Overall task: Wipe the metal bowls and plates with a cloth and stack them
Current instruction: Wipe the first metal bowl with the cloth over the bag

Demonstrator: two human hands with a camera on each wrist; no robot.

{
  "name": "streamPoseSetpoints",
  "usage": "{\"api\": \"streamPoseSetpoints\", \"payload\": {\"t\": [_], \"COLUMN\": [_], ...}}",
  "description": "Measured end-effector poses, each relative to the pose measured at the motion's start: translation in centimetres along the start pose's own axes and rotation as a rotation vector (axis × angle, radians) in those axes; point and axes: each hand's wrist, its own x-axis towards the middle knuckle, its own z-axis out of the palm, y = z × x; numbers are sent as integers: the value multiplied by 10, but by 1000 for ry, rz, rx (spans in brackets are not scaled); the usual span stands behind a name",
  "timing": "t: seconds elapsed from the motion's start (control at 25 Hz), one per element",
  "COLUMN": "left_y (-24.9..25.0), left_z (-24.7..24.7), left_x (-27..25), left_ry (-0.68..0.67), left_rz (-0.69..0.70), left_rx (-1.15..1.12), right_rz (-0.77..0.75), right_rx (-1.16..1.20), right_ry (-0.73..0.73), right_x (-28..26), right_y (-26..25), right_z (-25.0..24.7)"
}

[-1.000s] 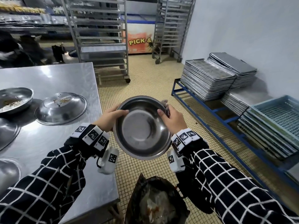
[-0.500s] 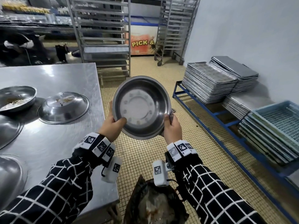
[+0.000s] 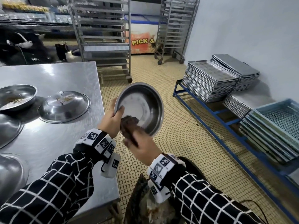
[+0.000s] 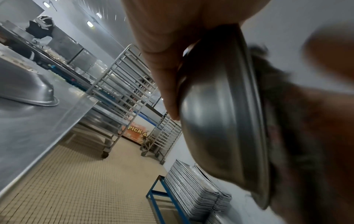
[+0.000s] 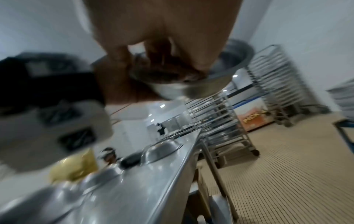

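Observation:
A round metal bowl [image 3: 142, 107] is held up tilted over the floor, its inside facing me. My left hand [image 3: 113, 117] grips its left rim, thumb inside, fingers behind. My right hand [image 3: 139, 143] holds a dark brown cloth [image 3: 129, 125] and presses it into the bowl's lower inside. In the left wrist view the bowl [image 4: 220, 121] shows edge-on with the cloth [image 4: 283, 121] at its open side. The right wrist view is blurred; the cloth [image 5: 168, 71] sits inside the bowl [image 5: 201, 84]. Dirty bowls and plates lie on the steel table [image 3: 64, 75].
An upturned plate [image 3: 64, 105] with crumbs and a soiled bowl [image 3: 16, 96] sit at the table's left. A dark bin bag [image 3: 150, 206] is open below my hands. Stacked trays [image 3: 210, 80] and blue crates [image 3: 278, 120] line the right wall. Wheeled racks [image 3: 103, 38] stand behind.
My right hand left the bowl's right rim and brought the cloth inside the bowl. The bowl now hangs from my left hand alone, shifted slightly right and tilted.

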Motion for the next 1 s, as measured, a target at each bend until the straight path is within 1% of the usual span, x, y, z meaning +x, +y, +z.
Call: {"api": "streamPoseSetpoints", "payload": {"t": [0.04, 0.08, 0.12, 0.2, 0.28, 0.32, 0.36, 0.44, 0.52, 0.56, 0.6, 0.72, 0.8, 0.84, 0.92, 1.0], "left_y": [5, 9, 12, 13, 11, 11, 12, 12, 14, 16, 16, 15, 9, 6, 0, 1], "left_z": [0, -1, -5, -11, -12, -11, -8, -7, -8, -9, -11, -13, -12, -11, -8, -7], "left_x": [1, 1, 2, 3, 1, -2, -2, -2, 0, -1, -1, -4, -7, -7, -8, -11], "left_ry": [-21, -31, -28, -6, -22, -31, -33, -16, 4, 3, -3, -19, -52, -57, -41, -40], "left_rz": [23, 38, 39, 44, 54, 56, 58, 68, 84, 80, 76, 21, -28, -60, -166, -241], "left_rx": [-18, -49, -93, -153, -131, -127, -129, -119, -117, -119, -128, -148, -127, -101, -53, -98], "right_rz": [-74, -130, -170, -184, -138, -116, -93, -62, -85, -97, -109, -136, -60, 11, 136, 165], "right_rx": [-85, -173, -281, -545, -708, -710, -652, -408, -174, -153, -212, -571, -742, -780, -778, -704], "right_ry": [-91, -130, -135, -145, -148, -155, -172, -208, -134, -103, -98, -141, -150, -146, -108, -44], "right_x": [1, 2, 3, 6, 7, 8, 8, 9, 8, 7, 6, 2, 5, 9, 21, 33], "right_y": [1, 4, 12, 33, 48, 48, 44, 30, 18, 17, 20, 46, 61, 66, 70, 67], "right_z": [6, 5, 1, -15, -27, -28, -25, -13, -4, -3, -5, -19, -31, -37, -49, -62]}}
